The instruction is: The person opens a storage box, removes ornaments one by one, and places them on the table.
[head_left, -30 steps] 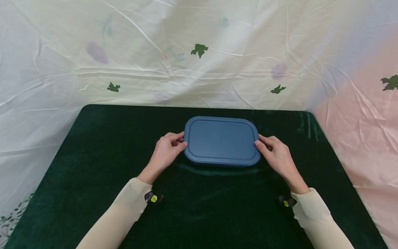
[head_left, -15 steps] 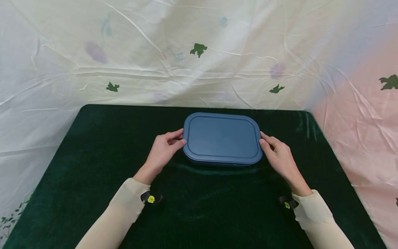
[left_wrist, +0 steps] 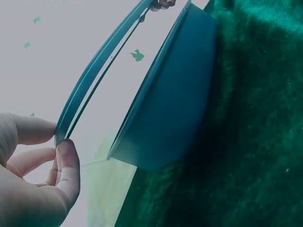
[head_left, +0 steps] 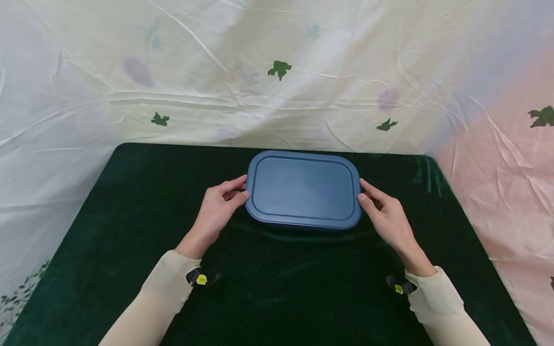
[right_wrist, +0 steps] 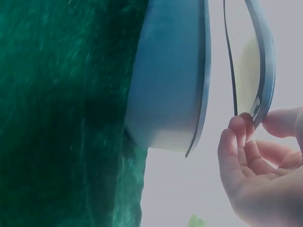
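Head: left hand [head_left: 220,206] and right hand [head_left: 389,221] apart, each pinching one short side of lid [head_left: 305,190], over green cloth [head_left: 281,298], curtain [head_left: 195,48] behind. Left wrist: thumb and fingers clamped on lid edge, lid clear of box [left_wrist: 175,85], box on cloth. Right wrist: thumb and fingertips pinch lid edge, gap between lid and box

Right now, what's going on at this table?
A person's left hand and right hand pinch opposite ends of a smooth blue lid, a rectangle with rounded corners. The wrist views show it held apart from the blue container with sloping sides, which stands on the dark green, velvety table cloth.
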`<action>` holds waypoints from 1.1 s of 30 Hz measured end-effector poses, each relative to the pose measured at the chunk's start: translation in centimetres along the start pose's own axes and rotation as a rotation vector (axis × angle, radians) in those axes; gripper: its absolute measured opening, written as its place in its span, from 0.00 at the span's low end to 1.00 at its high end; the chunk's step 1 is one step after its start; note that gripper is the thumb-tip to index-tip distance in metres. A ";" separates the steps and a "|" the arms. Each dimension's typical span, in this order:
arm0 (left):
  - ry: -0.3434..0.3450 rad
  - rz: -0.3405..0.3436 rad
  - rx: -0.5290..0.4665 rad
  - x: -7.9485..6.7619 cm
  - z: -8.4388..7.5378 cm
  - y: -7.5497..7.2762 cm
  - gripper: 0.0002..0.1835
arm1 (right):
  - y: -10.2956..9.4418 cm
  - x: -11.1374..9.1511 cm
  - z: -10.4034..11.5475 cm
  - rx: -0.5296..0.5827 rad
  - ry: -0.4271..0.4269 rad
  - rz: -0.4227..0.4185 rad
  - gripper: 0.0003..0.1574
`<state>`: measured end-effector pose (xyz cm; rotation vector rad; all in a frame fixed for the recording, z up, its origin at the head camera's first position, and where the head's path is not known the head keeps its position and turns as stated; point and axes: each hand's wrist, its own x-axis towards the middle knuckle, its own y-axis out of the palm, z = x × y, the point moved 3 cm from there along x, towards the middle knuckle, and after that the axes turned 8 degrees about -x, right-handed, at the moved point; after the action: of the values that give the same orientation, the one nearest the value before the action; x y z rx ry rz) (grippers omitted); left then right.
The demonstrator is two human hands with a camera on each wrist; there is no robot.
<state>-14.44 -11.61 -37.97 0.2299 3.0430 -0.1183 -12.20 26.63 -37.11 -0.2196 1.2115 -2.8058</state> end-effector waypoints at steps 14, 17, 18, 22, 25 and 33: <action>0.013 -0.044 0.017 -1.3 -0.2 -2.9 0.25 | 1.5 0.1 2.4 0.073 -0.020 0.009 0.32; 0.014 -0.045 0.025 -1.6 -0.3 -3.5 0.25 | 1.8 0.1 2.9 0.091 -0.031 0.007 0.31; 0.012 -0.046 0.029 -1.8 -0.3 -3.7 0.25 | 1.9 0.1 3.1 0.096 -0.034 0.005 0.31; 0.000 -0.046 0.038 -2.2 -0.6 -4.5 0.25 | 2.3 0.1 3.7 0.105 -0.048 0.001 0.31; -0.003 -0.050 0.040 -2.5 -0.8 -5.1 0.25 | 2.7 0.2 4.2 0.107 -0.053 0.003 0.31; -0.020 -0.061 0.077 -3.4 -0.7 -7.0 0.27 | 4.0 0.4 5.4 0.132 -0.076 0.034 0.31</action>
<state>-12.20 -18.91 -36.49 0.1396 3.0300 -0.2402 -11.71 19.98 -36.34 -0.2902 1.0006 -2.8062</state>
